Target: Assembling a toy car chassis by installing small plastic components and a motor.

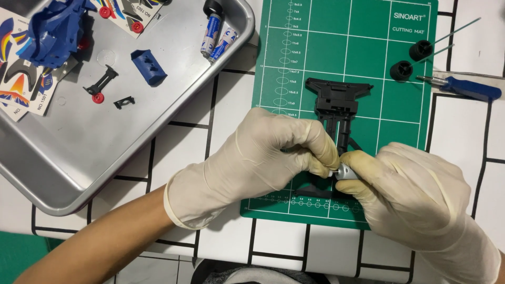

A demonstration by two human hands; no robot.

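Both my hands wear cream latex gloves and meet over a green cutting mat. My left hand pinches the near end of a black plastic toy-car chassis that lies on the mat. My right hand holds a small silver cylindrical motor against the chassis, right beside my left fingertips. The near part of the chassis is hidden under my fingers.
A metal tray at the left holds a blue car body, a blue block, small black and red parts, two batteries and sticker sheets. Two black wheels on axles and a blue-handled screwdriver lie at the right.
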